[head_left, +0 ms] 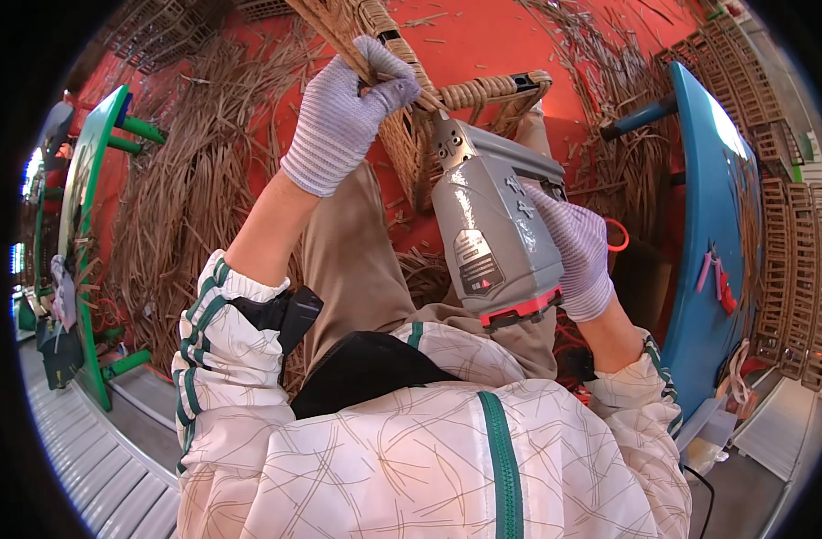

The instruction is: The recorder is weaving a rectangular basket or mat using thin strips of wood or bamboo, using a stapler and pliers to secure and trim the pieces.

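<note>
My left hand [343, 121], in a striped knit glove, pinches flat brown wicker strips [333, 34] against a woven wicker frame [487, 88] in front of my knees. My gloved right hand [577, 251] is wrapped round the handle of a grey pneumatic staple gun [496, 225] with a red-edged end cap. The tool's metal nose points up and away from me and meets the frame just right of my left fingers. Whether it presses on the strip cannot be made out. Most of the right fingers are hidden behind the tool's body.
Loose brown strips [186, 207] lie heaped on the red floor [465, 40]. A green-edged panel [83, 216] stands at left, and a blue panel [707, 207] at right with red-handled tools [723, 286] hanging on it. Woven racks [792, 278] line the far right.
</note>
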`<state>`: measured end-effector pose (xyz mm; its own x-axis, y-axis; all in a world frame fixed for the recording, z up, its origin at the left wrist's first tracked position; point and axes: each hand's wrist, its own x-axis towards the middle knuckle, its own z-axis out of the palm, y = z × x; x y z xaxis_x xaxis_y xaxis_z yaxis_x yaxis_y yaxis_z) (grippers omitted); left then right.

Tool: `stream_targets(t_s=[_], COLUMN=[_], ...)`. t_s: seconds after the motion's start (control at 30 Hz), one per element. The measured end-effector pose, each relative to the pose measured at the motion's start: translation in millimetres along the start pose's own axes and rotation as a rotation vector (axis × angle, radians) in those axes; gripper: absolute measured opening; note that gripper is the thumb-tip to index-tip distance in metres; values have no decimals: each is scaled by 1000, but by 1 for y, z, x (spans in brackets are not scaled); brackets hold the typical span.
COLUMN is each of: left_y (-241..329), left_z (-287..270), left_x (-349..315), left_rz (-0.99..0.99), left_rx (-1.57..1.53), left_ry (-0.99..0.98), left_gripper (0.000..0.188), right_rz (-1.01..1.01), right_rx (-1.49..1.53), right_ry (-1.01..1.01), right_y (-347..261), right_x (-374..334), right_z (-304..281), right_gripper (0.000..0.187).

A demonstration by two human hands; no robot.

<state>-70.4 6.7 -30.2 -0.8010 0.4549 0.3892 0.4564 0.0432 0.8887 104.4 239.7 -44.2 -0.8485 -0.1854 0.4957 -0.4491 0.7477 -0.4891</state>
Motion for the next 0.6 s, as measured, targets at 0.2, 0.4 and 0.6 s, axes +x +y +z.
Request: stream_targets(t_s=[0.2,0.4,0.6], left_y=[-1,1,-8], left_z=[-2,-2,-7], left_x=[0,8,13], left_rz=[-10,275,324], left_rx=[-5,298,315], left_ry=[-23,22,-82], left_gripper=[6,8,6], right_rz=[20,12,-3], right_rx=[-46,-15,15], right_ry=[-33,-32,-20], right_y=[-3,-1,-2], right_x=[1,0,-2], right_z=[1,1,0], right_gripper=[59,61,62])
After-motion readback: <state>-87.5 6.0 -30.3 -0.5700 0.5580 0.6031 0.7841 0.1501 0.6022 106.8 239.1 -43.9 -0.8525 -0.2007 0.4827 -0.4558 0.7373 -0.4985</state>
